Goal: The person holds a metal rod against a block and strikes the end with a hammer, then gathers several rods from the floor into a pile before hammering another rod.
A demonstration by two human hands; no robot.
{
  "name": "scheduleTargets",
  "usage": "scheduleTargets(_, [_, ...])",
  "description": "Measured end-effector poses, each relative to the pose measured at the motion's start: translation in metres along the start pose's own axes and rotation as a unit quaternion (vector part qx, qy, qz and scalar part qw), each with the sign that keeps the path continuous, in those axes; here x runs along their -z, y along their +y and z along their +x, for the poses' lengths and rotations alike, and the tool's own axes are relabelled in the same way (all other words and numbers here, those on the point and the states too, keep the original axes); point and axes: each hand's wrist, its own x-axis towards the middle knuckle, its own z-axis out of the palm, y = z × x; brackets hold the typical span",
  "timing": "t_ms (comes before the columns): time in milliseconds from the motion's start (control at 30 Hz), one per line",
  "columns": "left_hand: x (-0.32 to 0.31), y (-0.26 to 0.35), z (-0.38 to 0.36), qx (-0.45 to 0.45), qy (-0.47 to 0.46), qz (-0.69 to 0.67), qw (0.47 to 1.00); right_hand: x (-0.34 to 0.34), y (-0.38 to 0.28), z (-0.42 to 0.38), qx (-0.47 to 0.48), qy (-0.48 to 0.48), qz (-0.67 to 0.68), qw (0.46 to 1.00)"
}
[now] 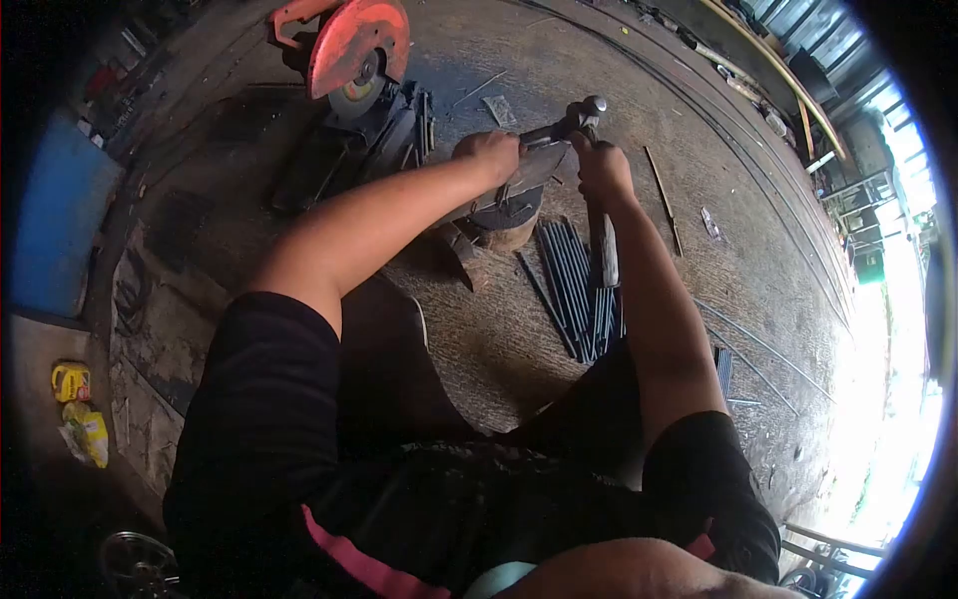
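My right hand [604,168] is wrapped round a hammer [610,255], its metal head up beyond my fist and its pale wooden handle hanging below. Close by on the left, my left hand [489,157] is closed on a dark metal piece [540,135] that reaches toward the hammer head. Under both hands stands a wooden stump [511,236] with dark metal on top. Beside the stump, a bundle of thin metal rods [571,285] lies on the floor, partly hidden by my right arm.
A red-guarded cut-off saw [351,50] stands ahead on the left. One loose rod [664,200] lies right of my right hand, and longer rods [748,354] farther right. A blue panel [60,215] and a yellow container [72,381] are at the far left.
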Motion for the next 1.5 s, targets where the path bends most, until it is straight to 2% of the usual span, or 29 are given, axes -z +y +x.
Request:
scheduleTargets(33, [0.004,0.001,0.001,-0.007,0.002,0.022,1.0,0.005,0.0,0.008,0.003,0.003,0.002,1.0])
scheduleTargets(133, [-0.001,-0.007,0.005,-0.03,0.038,0.028,0.998,0.022,-0.013,0.011,0.076,0.098,-0.04,0.992])
scheduleTargets(267, [0.001,-0.02,0.002,-0.085,0.081,0.017,0.993,0.068,-0.07,-0.024,0.17,0.209,0.158,0.95])
scheduleTargets(300, [0.0,-0.021,0.003,-0.093,0.085,0.019,0.992,0.069,-0.071,-0.022,0.194,0.211,0.228,0.931])
scheduleTargets(367, [0.001,-0.02,0.005,-0.105,0.088,0.024,0.99,0.058,-0.068,-0.024,0.172,0.187,0.227,0.94])
scheduleTargets(400, [-0.001,-0.02,0.006,-0.112,0.09,0.029,0.989,0.029,-0.025,0.02,0.223,0.21,0.021,0.952])
scheduleTargets(433, [-0.004,-0.018,0.006,-0.12,0.093,0.034,0.988,0.005,0.015,0.062,0.264,0.224,-0.188,0.919])
scheduleTargets(500, [-0.007,-0.017,0.003,-0.124,0.103,0.03,0.986,-0.012,0.0,0.006,0.126,0.046,-0.116,0.984])
scheduleTargets(533, [-0.005,-0.02,0.004,-0.122,0.113,0.028,0.986,-0.007,-0.007,0.007,0.132,0.051,-0.114,0.983])
scheduleTargets(600, [-0.009,-0.022,0.002,-0.116,0.104,0.033,0.987,-0.004,-0.009,0.0,-0.01,-0.023,0.001,1.0])
scheduleTargets(633, [-0.006,-0.023,0.006,-0.117,0.104,0.04,0.987,0.001,-0.012,0.003,-0.007,-0.022,0.002,1.0])
scheduleTargets(700, [-0.002,-0.021,0.004,-0.12,0.113,0.046,0.985,0.012,-0.019,0.011,0.096,0.086,-0.063,0.99])
scheduleTargets(767, [-0.004,-0.018,0.001,-0.121,0.113,0.044,0.985,0.043,-0.055,-0.008,0.17,0.203,-0.018,0.964])
scheduleTargets(833, [-0.004,-0.018,0.004,-0.131,0.126,0.038,0.983,0.071,-0.095,-0.051,0.21,0.234,0.082,0.946])
scheduleTargets(900, [-0.002,-0.018,0.004,-0.13,0.119,0.04,0.983,0.072,-0.09,-0.044,0.273,0.24,0.219,0.906])
scheduleTargets(933, [-0.001,-0.019,0.004,-0.139,0.123,0.046,0.982,0.068,-0.087,-0.038,0.241,0.239,0.234,0.911])
scheduleTargets(1000, [-0.005,-0.02,0.002,-0.148,0.124,0.051,0.98,0.032,-0.048,0.001,0.229,0.284,0.062,0.929])
scheduleTargets(1033, [-0.007,-0.021,0.003,-0.148,0.124,0.075,0.978,0.004,0.006,0.044,0.228,0.189,-0.189,0.936])
scheduleTargets(1067, [-0.005,-0.021,0.007,-0.149,0.132,0.1,0.975,-0.003,-0.012,0.006,0.12,0.025,-0.216,0.969])
scheduleTargets(1100, [0.001,-0.02,0.011,-0.151,0.142,0.103,0.973,-0.011,-0.008,-0.008,-0.027,-0.003,-0.055,0.998])
scheduleTargets(1133, [0.006,-0.021,0.012,-0.148,0.129,0.113,0.974,-0.018,0.001,-0.002,0.02,0.032,-0.079,0.996])
scheduleTargets(1200, [0.009,-0.017,0.001,-0.143,0.097,0.121,0.978,-0.007,0.007,0.001,-0.001,-0.005,-0.056,0.998])
scheduleTargets(1267, [-0.002,-0.019,0.003,-0.163,0.138,0.149,0.966,0.013,-0.016,0.005,-0.007,-0.026,-0.026,0.999])
scheduleTargets(1333, [-0.011,-0.017,-0.001,-0.183,0.164,0.171,0.954,0.025,-0.027,0.0,0.043,0.033,-0.012,0.998])
scheduleTargets(1400, [-0.006,-0.014,-0.002,-0.191,0.171,0.086,0.963,0.047,-0.053,-0.017,0.107,0.109,0.024,0.988])
scheduleTargets(1500, [-0.004,-0.017,0.007,-0.167,0.121,0.061,0.977,0.07,-0.081,-0.036,0.174,0.125,0.158,0.964])
